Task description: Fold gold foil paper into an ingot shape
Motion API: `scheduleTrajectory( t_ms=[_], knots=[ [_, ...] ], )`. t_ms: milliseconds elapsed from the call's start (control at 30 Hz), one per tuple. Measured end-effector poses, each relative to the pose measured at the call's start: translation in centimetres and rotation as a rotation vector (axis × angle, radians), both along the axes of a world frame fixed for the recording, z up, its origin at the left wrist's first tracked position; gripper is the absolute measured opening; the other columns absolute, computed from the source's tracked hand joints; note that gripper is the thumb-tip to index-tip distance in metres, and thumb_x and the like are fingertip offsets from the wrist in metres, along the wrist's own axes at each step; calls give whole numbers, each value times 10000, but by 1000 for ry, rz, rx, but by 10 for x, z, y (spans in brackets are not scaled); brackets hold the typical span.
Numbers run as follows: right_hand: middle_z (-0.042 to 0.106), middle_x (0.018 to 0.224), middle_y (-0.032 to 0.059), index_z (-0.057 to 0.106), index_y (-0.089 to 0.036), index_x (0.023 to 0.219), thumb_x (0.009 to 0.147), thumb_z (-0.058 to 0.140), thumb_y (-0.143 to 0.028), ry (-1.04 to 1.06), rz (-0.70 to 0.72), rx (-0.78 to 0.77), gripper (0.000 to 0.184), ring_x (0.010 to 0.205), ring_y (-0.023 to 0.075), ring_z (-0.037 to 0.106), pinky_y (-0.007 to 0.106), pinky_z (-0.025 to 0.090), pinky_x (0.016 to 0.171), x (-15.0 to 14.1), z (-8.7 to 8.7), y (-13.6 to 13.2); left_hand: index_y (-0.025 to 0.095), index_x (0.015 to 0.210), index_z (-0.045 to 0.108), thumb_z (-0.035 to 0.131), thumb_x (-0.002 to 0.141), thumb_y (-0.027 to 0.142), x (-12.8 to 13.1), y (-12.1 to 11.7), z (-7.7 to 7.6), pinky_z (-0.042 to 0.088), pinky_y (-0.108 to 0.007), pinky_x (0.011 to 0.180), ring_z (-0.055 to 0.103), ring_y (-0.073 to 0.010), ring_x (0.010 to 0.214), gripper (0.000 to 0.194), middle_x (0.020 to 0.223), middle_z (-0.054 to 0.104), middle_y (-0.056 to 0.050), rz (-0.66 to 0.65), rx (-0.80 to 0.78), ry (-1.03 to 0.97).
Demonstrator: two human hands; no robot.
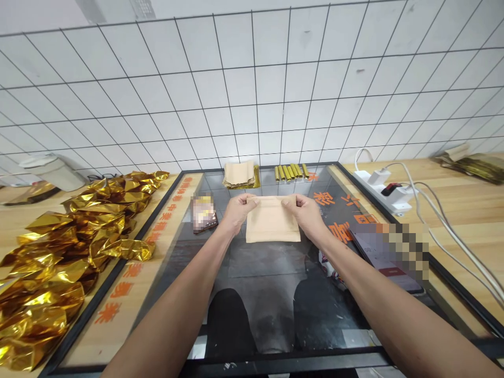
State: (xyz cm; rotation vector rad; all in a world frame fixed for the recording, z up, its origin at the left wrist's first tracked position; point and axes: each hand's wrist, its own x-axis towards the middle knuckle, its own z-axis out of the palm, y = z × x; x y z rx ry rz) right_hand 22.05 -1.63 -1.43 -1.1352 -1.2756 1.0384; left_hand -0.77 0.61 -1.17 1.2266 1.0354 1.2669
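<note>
Kraft paper pouch [272,223]: flat, held up by its top edge, centred over the glass-top table [260,252]. Left hand [238,212] pinches the upper left corner, right hand [304,214] the upper right. Both are mostly closed, thumbs on the near face, fingers bent behind the paper. Hands sit close together, knuckles up, with the forearms running in from the lower corners of the view and angling toward the centre, wrists slightly bent.

Just left of the left hand: a pixelated packet [203,212], contents unreadable. Ahead of the hands, on the glass: a stack of kraft pouches over gold foil [239,176], and beside it a row of gold foil rolls [290,171]. Right of the right hand: a phone [388,257], partly pixelated. Far left, on a wooden bench [118,310]: a large heap of gold foil bags [59,268]. Far right, on a wood-top bench [464,231]: a white power strip [388,191] with cables, and a bundle of bags [468,166]. Behind everything: a white grid-tiled wall [252,89].
</note>
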Motion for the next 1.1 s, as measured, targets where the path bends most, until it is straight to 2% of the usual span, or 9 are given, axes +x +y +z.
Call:
scheduleTrajectory(
  t_ms=[267, 500, 1100],
  knots=[
    [741, 812, 24, 750, -231, 862, 782, 741, -491, -113, -54, 70, 272, 760, 228, 640, 338, 486, 703, 2, -2, 3, 176, 786, 773, 949, 631, 487, -1, 2, -2, 397, -251, 649, 558, -146, 688, 389, 722, 676, 5, 36, 44, 72],
    [749, 816, 36, 747, -225, 851, 787, 722, -485, -112, -51, 81, 269, 742, 229, 649, 344, 497, 693, 2, -2, 4, 178, 785, 771, 927, 640, 492, -1, 1, -2, 371, -253, 630, 535, -143, 670, 380, 706, 661, 8, 42, 66, 113],
    [766, 811, 53, 773, -220, 908, 720, 721, -428, -184, -113, 99, 284, 741, 240, 658, 358, 527, 699, 5, -2, 7, 177, 783, 784, 916, 648, 444, -2, 4, -4, 428, -269, 682, 583, -164, 702, 326, 726, 689, -7, 44, 98, 135]
  ],
)
